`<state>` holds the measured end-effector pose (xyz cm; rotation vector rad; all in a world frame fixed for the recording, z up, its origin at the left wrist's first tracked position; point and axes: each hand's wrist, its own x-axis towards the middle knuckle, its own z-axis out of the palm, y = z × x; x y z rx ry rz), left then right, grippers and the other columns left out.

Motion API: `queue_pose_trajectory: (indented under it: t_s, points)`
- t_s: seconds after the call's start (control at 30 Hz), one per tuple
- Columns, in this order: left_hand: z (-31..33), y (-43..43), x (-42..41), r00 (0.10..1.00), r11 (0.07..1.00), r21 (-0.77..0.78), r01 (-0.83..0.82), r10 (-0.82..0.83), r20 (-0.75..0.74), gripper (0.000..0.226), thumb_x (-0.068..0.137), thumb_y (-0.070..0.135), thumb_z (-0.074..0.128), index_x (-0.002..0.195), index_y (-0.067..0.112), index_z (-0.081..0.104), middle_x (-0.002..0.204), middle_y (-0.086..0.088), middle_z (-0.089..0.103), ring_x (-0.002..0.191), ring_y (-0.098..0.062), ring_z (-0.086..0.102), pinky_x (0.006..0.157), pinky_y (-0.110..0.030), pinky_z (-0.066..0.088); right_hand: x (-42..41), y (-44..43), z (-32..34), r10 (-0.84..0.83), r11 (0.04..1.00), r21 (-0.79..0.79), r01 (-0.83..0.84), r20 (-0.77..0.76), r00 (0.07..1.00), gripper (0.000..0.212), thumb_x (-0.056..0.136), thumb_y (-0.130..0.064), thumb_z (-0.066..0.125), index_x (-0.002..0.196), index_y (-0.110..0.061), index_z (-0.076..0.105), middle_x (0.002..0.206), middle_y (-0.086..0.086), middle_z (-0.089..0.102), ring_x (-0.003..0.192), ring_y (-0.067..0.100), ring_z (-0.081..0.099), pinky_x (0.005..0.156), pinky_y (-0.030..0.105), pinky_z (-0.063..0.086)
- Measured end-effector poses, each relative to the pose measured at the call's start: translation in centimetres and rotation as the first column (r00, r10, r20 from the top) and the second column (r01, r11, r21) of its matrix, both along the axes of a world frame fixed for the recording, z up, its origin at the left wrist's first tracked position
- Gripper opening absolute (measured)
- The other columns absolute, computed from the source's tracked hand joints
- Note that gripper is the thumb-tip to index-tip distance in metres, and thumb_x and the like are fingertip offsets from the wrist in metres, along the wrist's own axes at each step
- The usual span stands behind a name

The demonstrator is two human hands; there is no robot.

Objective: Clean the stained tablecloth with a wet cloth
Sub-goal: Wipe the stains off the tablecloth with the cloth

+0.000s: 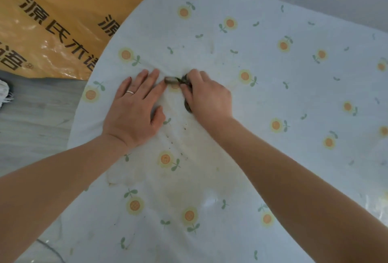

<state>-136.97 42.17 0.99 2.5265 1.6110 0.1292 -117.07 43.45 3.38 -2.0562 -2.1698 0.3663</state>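
Pressing flat on the tablecloth (273,86), our left hand (134,107) lies with fingers spread and straight, pinning the fabric. Just right of the left hand, almost touching its fingertips, our right hand (207,96) is curled tight around a small dark wad (174,80). We take this to be the wet cloth, though it is too bunched to be sure. A pale yellow stain (182,195) spreads nearer to us than the left hand, and a trail of dark specks (178,143) runs between the two. We judge the scrubbing to be at the far end of the soiling. If the left hand slips or lifts, the thin fabric could bunch and drag under the wad, smearing the marks instead of lifting them. Rubbing too hard might also tear it.
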Motion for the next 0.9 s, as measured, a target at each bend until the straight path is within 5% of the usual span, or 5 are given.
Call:
queue_pose_trajectory:
  t_s: [0.13, 0.27, 0.53, 0.73, 0.9]
  points:
    - [-0.1, 0.0, 0.1, 1.000, 1.000, -0.006, 0.002, -0.002, 0.020, 0.065, 0.094, 0.037, 0.039, 0.157, 0.019, 0.036, 0.167, -0.005, 0.026, 0.155, -0.024, 0.021, 0.125, -0.049, 0.018, 7.1, 3.1, -0.6, -0.252, 0.966, 0.060, 0.250, 0.039, 0.967, 0.029, 0.101, -0.046, 0.039, 0.112, -0.023, 0.054, 0.106, 0.005, 0.064, 0.090, 0.034, 0.065, 0.068, 0.036, 0.041]
    - [-0.2, 0.0, -0.1, 1.000, 1.000, -0.015, 0.002, -0.002, 0.023, 0.066, 0.093, 0.038, 0.041, 0.156, 0.018, 0.037, 0.167, -0.006, 0.027, 0.155, -0.025, 0.022, 0.125, -0.049, 0.017, 12.1, 8.5, -0.5, -0.618, 0.784, 0.113, 0.610, 0.047, 0.785, 0.027, 0.101, -0.036, 0.035, 0.112, -0.016, 0.049, 0.096, 0.005, 0.062, 0.088, 0.034, 0.064, 0.064, 0.035, 0.034]
    - [0.1, -0.1, 0.1, 1.000, 1.000, -0.007, -0.005, 0.005, 0.013, 0.065, 0.095, 0.037, 0.039, 0.157, 0.019, 0.036, 0.167, -0.004, 0.026, 0.155, -0.024, 0.022, 0.125, -0.048, 0.017, 1.6, 2.3, -1.1, -0.226, 0.971, 0.094, 0.220, 0.053, 0.973, 0.028, 0.106, -0.038, 0.034, 0.111, -0.015, 0.048, 0.094, 0.000, 0.054, 0.066, 0.024, 0.048, 0.053, 0.032, 0.030]
    - [0.0, -0.1, 0.1, 1.000, 1.000, -0.018, -0.007, 0.007, 0.022, 0.066, 0.093, 0.038, 0.038, 0.156, 0.019, 0.037, 0.167, -0.005, 0.027, 0.154, -0.025, 0.023, 0.125, -0.049, 0.018, 7.7, 11.5, -0.6, -0.509, 0.860, 0.064, 0.506, 0.053, 0.859, 0.028, 0.105, -0.033, 0.032, 0.120, -0.015, 0.047, 0.106, 0.006, 0.065, 0.091, 0.032, 0.062, 0.066, 0.037, 0.035]
    - [0.2, -0.2, 0.1, 1.000, 1.000, -0.023, -0.008, 0.008, 0.004, 0.066, 0.094, 0.039, 0.039, 0.157, 0.020, 0.035, 0.167, -0.004, 0.026, 0.155, -0.024, 0.022, 0.125, -0.048, 0.018, 4.2, 6.5, -0.7, -0.436, 0.900, 0.039, 0.434, 0.055, 0.898, 0.022, 0.105, -0.035, 0.034, 0.108, -0.017, 0.045, 0.097, 0.002, 0.058, 0.071, 0.026, 0.052, 0.059, 0.034, 0.033]
